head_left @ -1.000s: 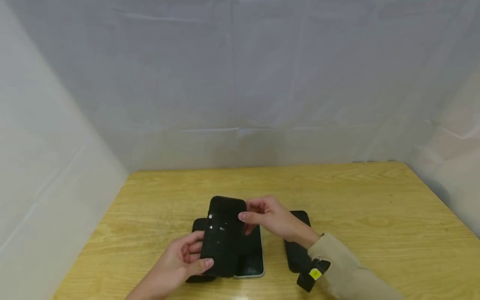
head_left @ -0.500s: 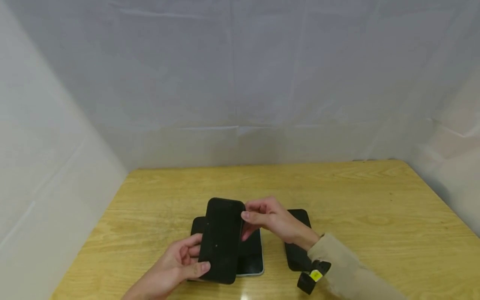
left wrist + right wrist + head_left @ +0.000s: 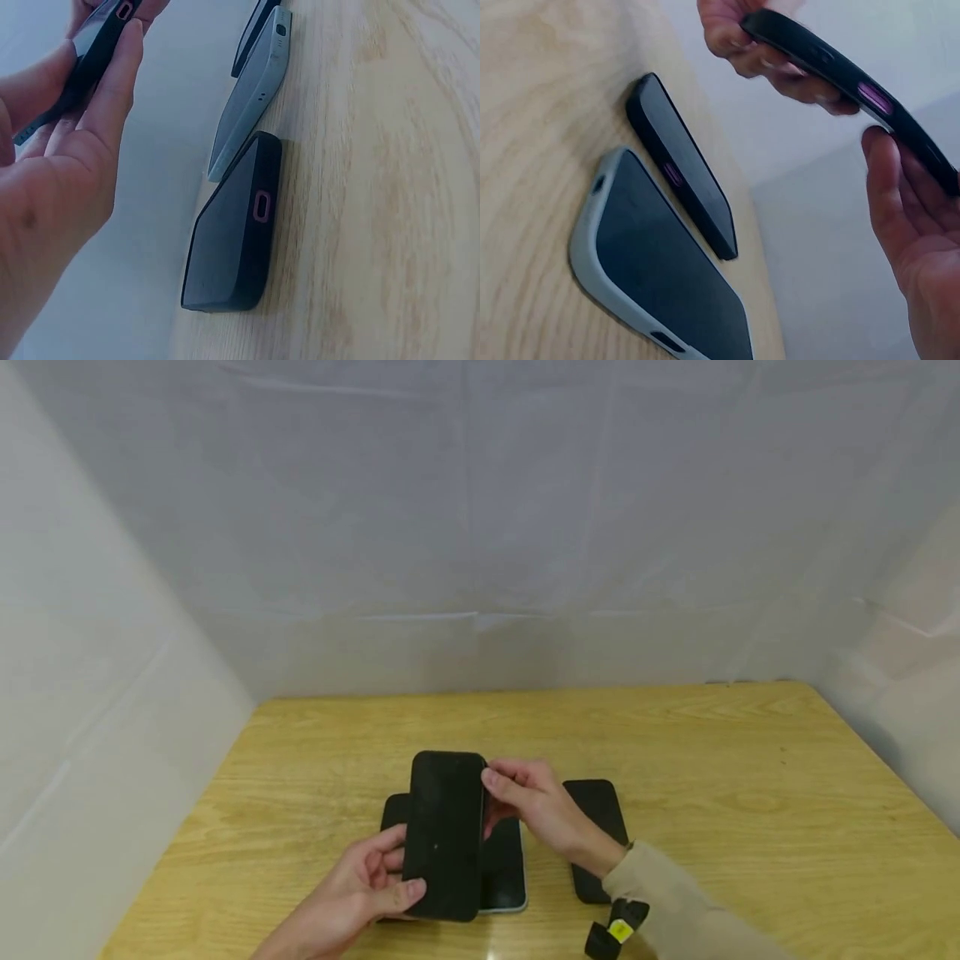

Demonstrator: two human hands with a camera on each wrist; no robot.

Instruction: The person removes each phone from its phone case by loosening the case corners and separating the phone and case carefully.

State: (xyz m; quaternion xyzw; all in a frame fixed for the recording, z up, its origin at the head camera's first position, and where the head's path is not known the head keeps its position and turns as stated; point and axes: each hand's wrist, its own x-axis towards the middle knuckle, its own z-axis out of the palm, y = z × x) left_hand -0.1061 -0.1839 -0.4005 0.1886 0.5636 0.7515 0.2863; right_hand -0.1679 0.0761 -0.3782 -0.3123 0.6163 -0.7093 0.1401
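Both hands hold a smartphone in a black case [image 3: 444, 839] raised above the table, its dark screen toward the head camera. My left hand [image 3: 360, 883] grips its lower left edge, thumb over the front and fingers behind. At the upper right edge, my right hand [image 3: 534, 797] pinches it between thumb and fingers. Beneath it lie two more phones: one in a pale case [image 3: 667, 251], partly covered in the head view, and one in a black case [image 3: 234, 232] to its left. Another black phone [image 3: 596, 810] lies to the right, partly behind the right forearm.
The wooden table [image 3: 720, 777] reaches back to a grey-white sheet [image 3: 480, 527], with more sheeting at both sides. A black strap device with a yellow mark [image 3: 621, 930] sits at the right sleeve [image 3: 675, 902].
The held phone has turned slightly, standing straighter, and white spots on its screen have mostly gone. Over the last half second the right hand and sleeve have shifted a little left.
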